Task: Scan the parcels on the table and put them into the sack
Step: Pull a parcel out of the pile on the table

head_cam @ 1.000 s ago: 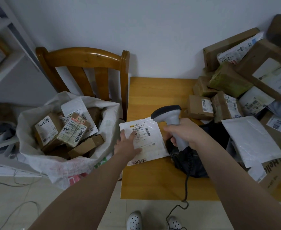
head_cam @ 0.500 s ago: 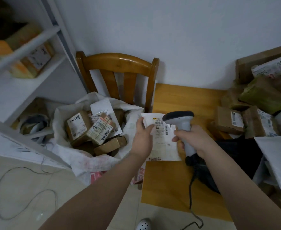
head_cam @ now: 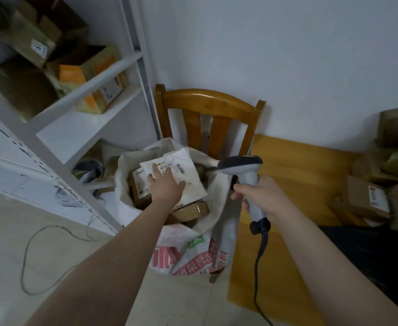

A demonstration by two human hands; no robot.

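In the middle of the frame, we see the white sack (head_cam: 219, 191) standing open on the floor in front of a wooden chair (head_cam: 211, 105), between the shelf unit (head_cam: 87, 128) on the left and the worktop (head_cam: 299, 182) on the right. The flat white parcel (head_cam: 188, 177), label up, lies tilted on top of the load inside the sack's mouth. Our left hand (head_cam: 166, 185) reaches over the near rim and lies on it with fingers straight and spread, thumb out to the right; the grip is loose and flat, curled round nothing. Beneath and beside the parcel sit brown boxes: a labelled box (head_cam: 140, 184) to its left and a plain box (head_cam: 191, 209) below it, both within the sack.

To the right of centre, our right hand (head_cam: 262, 196) has its grip closed round the handle of the grey scanner (head_cam: 246, 171), held upright with the dark head pointing left over the sack's right rim. Its coiled black cable (head_cam: 258, 267) hangs down past the worktop's edge toward the bottom of the frame.

At the right edge, blurred cardboard parcels (head_cam: 367, 200) lie piled on the worktop, with something black (head_cam: 369, 250) below them. On the shelves in the upper left lie more cartons (head_cam: 92, 74). A thin wire (head_cam: 28, 252) loops across the floor at lower left.
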